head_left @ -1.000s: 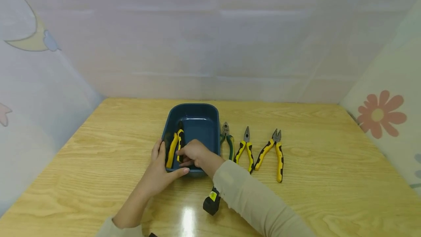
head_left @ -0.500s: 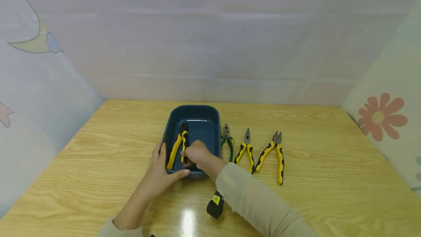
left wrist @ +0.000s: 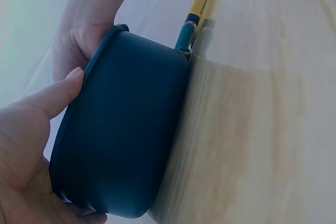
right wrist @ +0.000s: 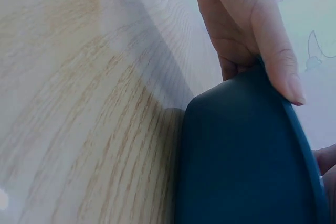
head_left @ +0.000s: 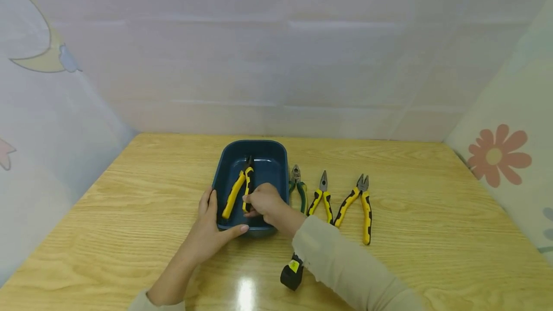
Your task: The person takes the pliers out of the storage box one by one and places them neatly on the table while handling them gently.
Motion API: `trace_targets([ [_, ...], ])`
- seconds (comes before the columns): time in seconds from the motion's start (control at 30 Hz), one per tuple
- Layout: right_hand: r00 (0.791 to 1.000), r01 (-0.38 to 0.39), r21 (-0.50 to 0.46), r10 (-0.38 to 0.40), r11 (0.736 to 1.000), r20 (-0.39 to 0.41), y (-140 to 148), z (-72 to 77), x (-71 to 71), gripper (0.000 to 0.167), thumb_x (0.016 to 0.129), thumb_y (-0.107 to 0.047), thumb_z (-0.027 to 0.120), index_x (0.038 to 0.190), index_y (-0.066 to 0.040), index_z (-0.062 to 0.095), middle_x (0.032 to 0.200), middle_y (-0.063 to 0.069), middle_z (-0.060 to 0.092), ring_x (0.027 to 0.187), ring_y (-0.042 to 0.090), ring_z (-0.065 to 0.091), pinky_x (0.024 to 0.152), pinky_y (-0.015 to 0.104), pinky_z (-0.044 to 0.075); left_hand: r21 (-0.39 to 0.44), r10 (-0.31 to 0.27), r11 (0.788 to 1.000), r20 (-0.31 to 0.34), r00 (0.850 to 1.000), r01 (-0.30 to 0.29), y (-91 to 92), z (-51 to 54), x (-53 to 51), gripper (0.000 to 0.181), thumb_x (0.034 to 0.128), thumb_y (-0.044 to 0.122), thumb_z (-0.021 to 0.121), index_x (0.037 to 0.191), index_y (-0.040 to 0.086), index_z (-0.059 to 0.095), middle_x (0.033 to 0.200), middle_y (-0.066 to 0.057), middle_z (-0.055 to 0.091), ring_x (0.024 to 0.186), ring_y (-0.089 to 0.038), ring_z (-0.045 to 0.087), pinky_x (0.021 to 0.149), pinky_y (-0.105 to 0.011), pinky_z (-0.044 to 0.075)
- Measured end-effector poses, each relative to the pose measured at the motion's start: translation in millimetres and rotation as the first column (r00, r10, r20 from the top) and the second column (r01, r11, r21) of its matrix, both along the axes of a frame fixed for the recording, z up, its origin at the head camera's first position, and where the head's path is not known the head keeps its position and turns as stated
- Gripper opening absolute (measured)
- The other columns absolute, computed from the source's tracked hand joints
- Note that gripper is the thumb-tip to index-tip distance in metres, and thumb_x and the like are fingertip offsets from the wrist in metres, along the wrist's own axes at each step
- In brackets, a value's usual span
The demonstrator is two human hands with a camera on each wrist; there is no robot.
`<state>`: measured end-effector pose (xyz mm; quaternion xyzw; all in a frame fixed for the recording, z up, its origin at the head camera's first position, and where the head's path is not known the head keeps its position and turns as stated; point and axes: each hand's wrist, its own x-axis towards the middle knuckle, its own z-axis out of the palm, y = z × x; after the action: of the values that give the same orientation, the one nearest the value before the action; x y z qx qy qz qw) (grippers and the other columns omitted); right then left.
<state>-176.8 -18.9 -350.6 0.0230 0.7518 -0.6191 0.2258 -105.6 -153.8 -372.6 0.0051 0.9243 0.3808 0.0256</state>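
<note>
A dark blue rectangular container (head_left: 276,157) stands on the wooden table. Inside lie pliers (head_left: 234,196) with yellow-and-black handles spread apart and the dark head toward the far end. My right hand (head_left: 267,203) reaches over the near right rim and pinches the lower end of their right handle; its fingers are partly hidden. At the near left corner my left hand (head_left: 209,227) grips the container. In the left wrist view, the left hand's thumb (left wrist: 63,90) lies on the rim, with the other fingers around the outer wall. The container's wall hides the pliers from both wrist views.
Right of the container lie green-handled pliers (head_left: 301,191), needle-nose pliers (head_left: 324,188) and another yellow-and-black pair of pliers (head_left: 366,210), in a row. A black device (head_left: 292,275) with a yellow label hangs under the right sleeve. A printed cloth backdrop (head_left: 281,76) surrounds the table.
The pliers in the container have shifted rightward and slightly toward the far end, with the right hand moving right while holding the handle. The left hand keeps its place on the container.
</note>
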Motion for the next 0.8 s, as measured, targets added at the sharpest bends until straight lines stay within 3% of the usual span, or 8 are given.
trace_targets([
  [0.33, 0.997, -0.003, -0.033, 0.0, 0.999, -0.08, 14.7, 5.8, 3.7, 0.014, 0.084, -0.001, 0.053, 0.072, 0.005, 0.047, 0.073, 0.015, 0.049, 0.056, 0.02, 0.052, 0.058, 0.032, 0.05, -0.001, 0.007, 1.0, 0.003, 1.0, -0.007, 0.6, 0.9, 0.1, 0.11, 0.0672, 0.056, 0.062, 0.137, 0.002, -0.003, 0.141, -0.008, -0.014, 0.123, -0.04, 0.015, 0.091, -0.053, 0.027],
  [0.8, 0.996, -0.016, -0.052, 0.012, 0.999, -0.086, 35.4, 15.1, 11.2, 0.011, 0.085, -0.001, 0.051, 0.077, 0.005, 0.047, 0.076, 0.014, 0.045, 0.056, 0.018, 0.047, 0.06, 0.031, 0.05, 0.001, 0.005, 1.0, -0.002, 1.0, -0.005, 1.0, -0.7, 1.0, 0.11, 0.0682, 0.056, 0.061, 0.138, 0.005, -0.006, 0.141, -0.008, -0.014, 0.123, -0.041, 0.014, 0.09, -0.054, 0.027],
])
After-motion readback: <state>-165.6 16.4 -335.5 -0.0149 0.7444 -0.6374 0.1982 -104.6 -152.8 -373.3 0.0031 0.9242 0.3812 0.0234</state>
